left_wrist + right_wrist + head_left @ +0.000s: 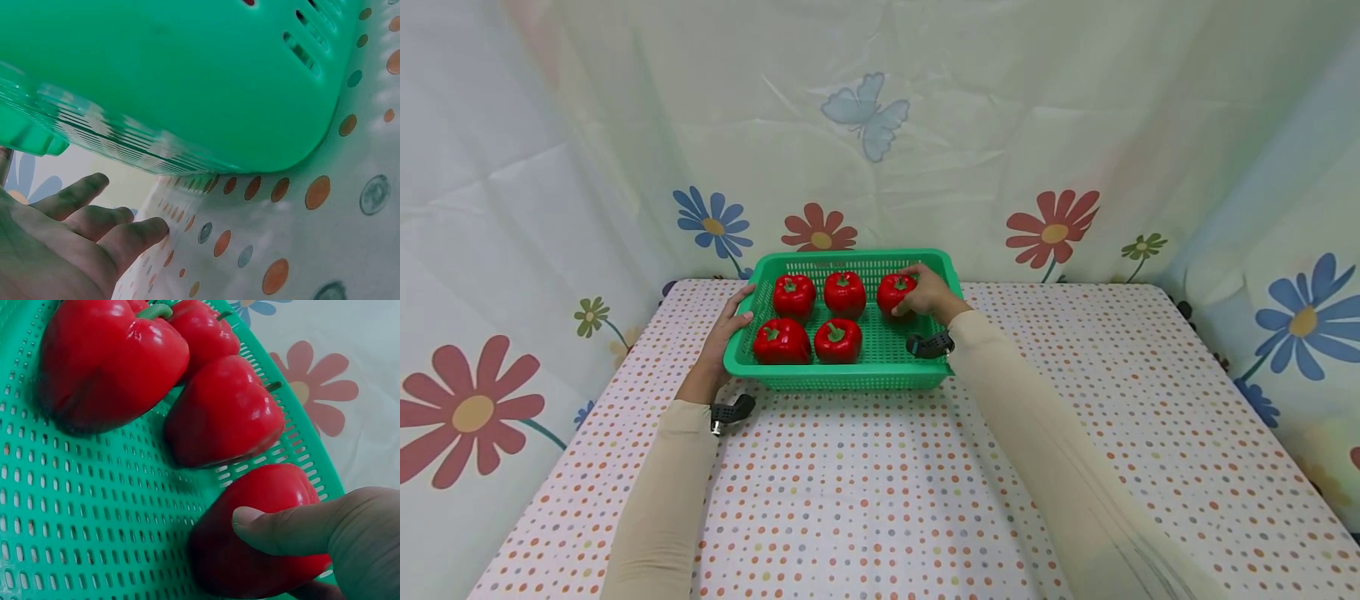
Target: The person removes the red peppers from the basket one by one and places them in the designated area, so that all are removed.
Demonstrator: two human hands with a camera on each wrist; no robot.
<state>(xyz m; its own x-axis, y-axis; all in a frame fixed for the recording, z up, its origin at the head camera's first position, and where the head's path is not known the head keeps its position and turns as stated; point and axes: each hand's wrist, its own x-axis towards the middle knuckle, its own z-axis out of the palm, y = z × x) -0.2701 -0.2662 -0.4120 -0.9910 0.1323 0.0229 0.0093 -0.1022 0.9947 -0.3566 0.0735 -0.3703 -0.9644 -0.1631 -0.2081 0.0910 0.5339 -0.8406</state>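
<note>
A green plastic basket [838,372] holds several red bell peppers. Inside it, at the back right, my right hand [929,293] grips one bell pepper [892,292]. In the right wrist view the thumb [284,530] lies across the side of that bell pepper [262,487]; the other fingers are mostly hidden behind it. My left hand [722,333] is at the basket's left side, thumb at the rim. The left wrist view shows the left hand's fingers [134,240] extended loosely outside the basket wall [187,81], curled round nothing. The left thumb is out of that view.
The other bell peppers sit in the basket's left and middle, among them a front one [838,342] and a back one [845,294]. A dotted cloth [865,492] covers the table. Behind the basket hangs a flowered curtain [940,183].
</note>
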